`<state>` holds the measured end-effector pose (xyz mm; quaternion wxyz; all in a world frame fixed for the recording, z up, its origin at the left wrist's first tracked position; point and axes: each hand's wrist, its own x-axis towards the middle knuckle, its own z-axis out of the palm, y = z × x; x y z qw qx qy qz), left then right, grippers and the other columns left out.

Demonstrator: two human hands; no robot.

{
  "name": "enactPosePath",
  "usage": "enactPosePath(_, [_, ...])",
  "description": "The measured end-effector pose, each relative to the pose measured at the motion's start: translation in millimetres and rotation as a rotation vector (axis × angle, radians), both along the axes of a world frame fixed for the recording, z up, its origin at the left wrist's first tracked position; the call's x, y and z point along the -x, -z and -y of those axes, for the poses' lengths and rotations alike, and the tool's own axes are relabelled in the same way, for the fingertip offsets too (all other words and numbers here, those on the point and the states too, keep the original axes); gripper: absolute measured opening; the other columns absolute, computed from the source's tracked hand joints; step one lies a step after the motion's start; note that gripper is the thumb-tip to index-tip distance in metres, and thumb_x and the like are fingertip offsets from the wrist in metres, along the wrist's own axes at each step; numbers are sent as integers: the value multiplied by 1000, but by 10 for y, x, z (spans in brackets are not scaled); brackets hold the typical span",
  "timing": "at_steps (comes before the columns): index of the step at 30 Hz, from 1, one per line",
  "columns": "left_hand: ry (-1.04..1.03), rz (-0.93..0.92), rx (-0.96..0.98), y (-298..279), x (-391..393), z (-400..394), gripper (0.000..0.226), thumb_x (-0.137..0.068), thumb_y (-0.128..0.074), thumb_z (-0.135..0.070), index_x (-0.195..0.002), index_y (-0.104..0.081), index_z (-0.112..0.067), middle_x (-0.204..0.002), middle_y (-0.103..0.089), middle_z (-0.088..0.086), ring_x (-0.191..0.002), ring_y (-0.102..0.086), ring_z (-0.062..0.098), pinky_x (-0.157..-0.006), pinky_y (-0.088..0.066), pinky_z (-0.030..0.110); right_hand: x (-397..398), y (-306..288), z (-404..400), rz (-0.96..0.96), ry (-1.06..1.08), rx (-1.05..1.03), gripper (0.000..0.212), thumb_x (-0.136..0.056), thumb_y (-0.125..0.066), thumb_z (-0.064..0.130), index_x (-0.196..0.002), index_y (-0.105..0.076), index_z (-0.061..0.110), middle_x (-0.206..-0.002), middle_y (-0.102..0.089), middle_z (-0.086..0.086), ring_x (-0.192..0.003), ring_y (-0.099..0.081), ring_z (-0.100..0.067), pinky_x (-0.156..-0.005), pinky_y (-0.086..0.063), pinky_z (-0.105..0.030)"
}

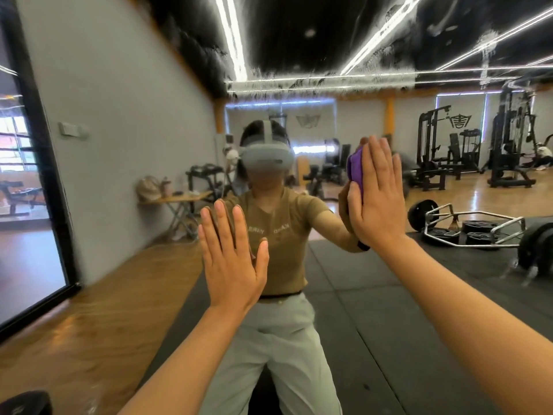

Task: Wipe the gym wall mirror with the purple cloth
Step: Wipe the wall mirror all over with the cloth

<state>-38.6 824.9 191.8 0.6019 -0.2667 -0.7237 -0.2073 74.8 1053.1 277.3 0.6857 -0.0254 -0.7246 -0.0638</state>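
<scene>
right hand (377, 193) hides most of the purple cloth (356, 170).

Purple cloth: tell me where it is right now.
In the head view, right of centre, the cloth is pressed flat against the mirror under the right hand.

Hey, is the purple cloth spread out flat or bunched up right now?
Bunched up. The cloth shows as a thick folded wad sticking out beside the right hand, which presses it flat-fingered against the mirror.
</scene>
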Motion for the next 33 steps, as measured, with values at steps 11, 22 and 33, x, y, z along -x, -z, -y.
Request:
enactPosePath(11, [-19,-12,-4,-4,13,-32,72,-105,-39,-43,-156,-22,6,-162,-12,32,-151,-7,49,-123,-10,60,-227,1863,-243,182,26,-39,60,-108,-29,31,-160,-12,7,-169,-7,-8,-156,-11,-27,-127,-10,-40])
enactPosePath(22, [-16,-6,12,-12,1,-7,73,-105,-39,-43,-156,-19,5,-163,-9,30,-151,-5,49,-124,-8,59,-174,-108,-355,52,-24,0,60,-103,-38,23,-155,-25,-4,-163,-24,-21,-154,-11,-27,-127,-7,-38])
enactPosePath(33, [1,-33,14,-29,22,-14,71,-107,-33,-43,-155,-18,7,-160,-12,35,-149,-7,53,-123,-9,62,-222,1378,-391,89,15,-42,63,-100,-40,22,-156,-22,-1,-166,-18,-15,-154,-16,-31,-126,-13,-44])
